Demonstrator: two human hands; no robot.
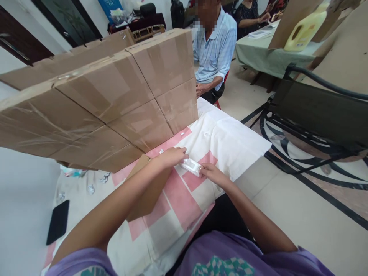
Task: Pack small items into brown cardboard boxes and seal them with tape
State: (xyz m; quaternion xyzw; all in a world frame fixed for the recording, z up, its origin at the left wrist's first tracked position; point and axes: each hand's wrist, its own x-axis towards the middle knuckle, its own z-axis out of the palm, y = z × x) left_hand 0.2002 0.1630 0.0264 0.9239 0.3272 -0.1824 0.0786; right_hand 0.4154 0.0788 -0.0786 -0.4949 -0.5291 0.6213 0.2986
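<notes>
Between my two hands is a small white box (191, 166) with a pale window-like panel on its upper face; its contents are too small to make out. My left hand (176, 155) grips the far left end, fingers bent over it. At the near right end, my right hand (211, 173) pinches the edge between thumb and fingers. The box is just over the pink and white tablecloth (184, 199); whether it touches the cloth I cannot tell. Under my left forearm stands an open brown cardboard box (152, 191), partly hidden by the arm.
A tall taped cardboard partition (129, 96) runs along the table's far side. Small clear wrapped pieces (91, 189) and a black phone-like slab (58, 222) lie at left. Behind the partition sits a person in a light blue shirt (217, 46). A dark chair (322, 103) stands right.
</notes>
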